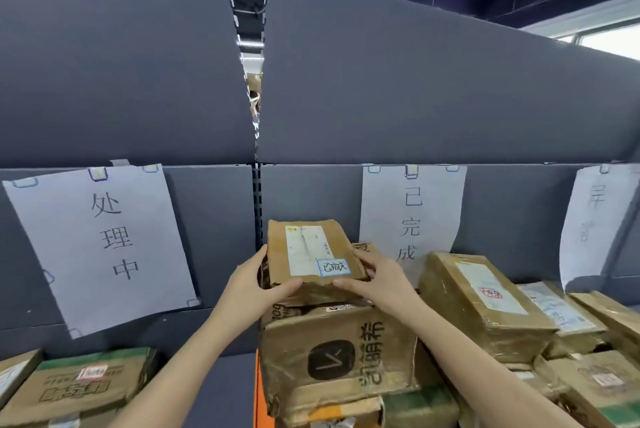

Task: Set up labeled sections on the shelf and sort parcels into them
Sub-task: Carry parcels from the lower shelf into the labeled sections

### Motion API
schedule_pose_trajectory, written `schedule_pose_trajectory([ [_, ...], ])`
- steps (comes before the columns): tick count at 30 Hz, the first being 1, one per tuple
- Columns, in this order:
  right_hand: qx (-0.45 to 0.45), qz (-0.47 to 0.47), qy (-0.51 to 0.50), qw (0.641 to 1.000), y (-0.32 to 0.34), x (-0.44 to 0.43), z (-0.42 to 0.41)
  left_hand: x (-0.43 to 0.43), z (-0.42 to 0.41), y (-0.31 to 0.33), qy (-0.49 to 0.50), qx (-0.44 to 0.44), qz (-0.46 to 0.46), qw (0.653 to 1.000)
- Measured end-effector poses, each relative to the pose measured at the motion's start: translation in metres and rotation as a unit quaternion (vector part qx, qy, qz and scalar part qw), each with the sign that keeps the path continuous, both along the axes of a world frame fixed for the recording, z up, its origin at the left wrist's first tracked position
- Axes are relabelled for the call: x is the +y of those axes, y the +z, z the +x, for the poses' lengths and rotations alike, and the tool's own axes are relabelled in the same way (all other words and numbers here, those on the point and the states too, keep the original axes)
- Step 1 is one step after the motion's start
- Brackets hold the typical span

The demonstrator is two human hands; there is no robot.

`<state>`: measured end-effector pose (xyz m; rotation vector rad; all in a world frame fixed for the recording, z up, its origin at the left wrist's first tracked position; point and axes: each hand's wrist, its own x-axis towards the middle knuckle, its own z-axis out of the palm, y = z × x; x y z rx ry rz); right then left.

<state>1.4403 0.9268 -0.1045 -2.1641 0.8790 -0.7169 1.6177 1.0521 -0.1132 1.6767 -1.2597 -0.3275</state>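
Observation:
A small brown parcel (311, 251) with a white shipping label and a blue-edged handwritten sticker sits on top of a stack of cardboard boxes in the middle of the shelf. My left hand (258, 284) grips its left side and my right hand (375, 280) grips its right side, thumbs on the near edge. Under it lies a larger box (337, 355) with a black logo. Three paper signs hang on the grey back panel: one at the left (104, 244), one just right of the parcel (412, 216), one at the far right (595, 220).
Several taped parcels (481, 303) are piled in the right section under the middle sign. A green-and-brown box (83, 382) lies in the left section. A slotted upright (257, 206) divides the grey shelf panels. An orange strip (258, 393) runs below the stack.

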Motion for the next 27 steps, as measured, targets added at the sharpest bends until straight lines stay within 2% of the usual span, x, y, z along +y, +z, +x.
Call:
schedule_pose_trajectory([
  [6,0.087,-0.049,0.016,0.995,-0.001,-0.014,0.001,-0.005,-0.004,-0.001,0.013,-0.012,0.028,0.999],
  [13,0.089,-0.068,0.036,0.993,0.0,-0.011,-0.002,-0.008,-0.001,-0.001,0.026,-0.063,0.076,0.995],
  [18,0.054,-0.089,0.049,0.993,0.004,0.001,-0.008,-0.006,-0.007,0.009,0.085,-0.164,0.085,0.979],
  [22,0.029,-0.136,0.0,0.99,0.009,0.019,-0.024,0.0,-0.018,0.017,0.068,-0.219,0.054,0.972],
  [27,0.061,-0.168,-0.074,0.981,0.008,0.038,-0.063,0.001,-0.06,0.033,-0.003,-0.221,0.017,0.975],
])
